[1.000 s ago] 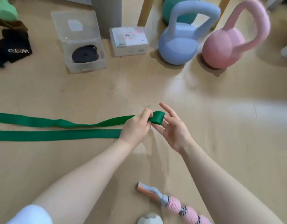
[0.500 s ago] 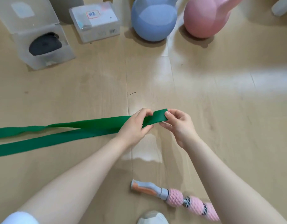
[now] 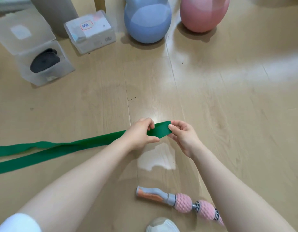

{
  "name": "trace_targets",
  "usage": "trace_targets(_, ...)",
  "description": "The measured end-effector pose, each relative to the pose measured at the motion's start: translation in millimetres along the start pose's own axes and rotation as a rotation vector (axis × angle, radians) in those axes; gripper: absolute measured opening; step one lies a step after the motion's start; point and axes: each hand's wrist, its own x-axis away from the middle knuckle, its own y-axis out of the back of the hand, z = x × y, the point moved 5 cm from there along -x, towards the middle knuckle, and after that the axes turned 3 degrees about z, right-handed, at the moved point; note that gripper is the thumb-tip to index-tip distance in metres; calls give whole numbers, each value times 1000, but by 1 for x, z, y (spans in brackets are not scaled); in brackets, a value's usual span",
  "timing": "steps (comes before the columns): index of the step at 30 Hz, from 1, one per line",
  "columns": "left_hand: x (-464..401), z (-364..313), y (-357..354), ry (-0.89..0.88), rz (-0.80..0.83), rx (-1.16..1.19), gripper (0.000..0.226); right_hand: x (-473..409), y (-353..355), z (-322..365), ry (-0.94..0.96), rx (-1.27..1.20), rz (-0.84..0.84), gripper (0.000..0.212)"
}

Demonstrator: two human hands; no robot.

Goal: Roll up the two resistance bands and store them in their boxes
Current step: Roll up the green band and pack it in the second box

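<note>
A long green resistance band lies doubled on the wooden floor and runs off the left edge. Its right end is held flat between my left hand and my right hand, both pinching it just above the floor. A rolled black band sits inside an open clear box at the back left, lid tipped back. To its right stands a second clear box, lid closed, with a label on top.
A blue kettlebell and a pink kettlebell stand at the back. A pink massage roller stick lies on the floor near me, beside a white shoe tip. A grey post rises behind the boxes.
The folded band end has been flattened out between both hands. My right hand went from open fingers to pinching the band. The camera tilted down and nearer the floor.
</note>
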Motion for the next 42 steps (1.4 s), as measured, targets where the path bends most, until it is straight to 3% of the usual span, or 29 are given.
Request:
trace_targets(5,15,-9,-3,85,-55,-118,39,-4,-1,-10,24,188,-99,19)
trace_targets(11,28,-6,9,188,101,-240,38,-6,-17,-12,72,294,-51,20)
trace_targets(14,25,-9,17,229,-21,-276,35,-7,-23,-12,134,270,-134,19)
trace_targets(18,10,-6,12,135,-196,-261,28,-5,-8,-10,179,189,-278,24)
trace_targets(23,-15,0,0,55,-325,-197,34,-15,13,-2,155,328,-319,23)
trace_targets(29,-41,5,-8,5,-267,-307,27,-19,21,8,177,457,-273,20)
trace_targets(35,-49,1,-2,-60,-8,53,32,-11,19,27,257,551,-186,25)
trace_targets(38,-42,-8,18,-74,-91,48,24,-8,9,47,302,573,-205,19)
trace_targets(42,-11,-15,68,5,-361,223,15,-2,-42,96,527,662,-275,21)
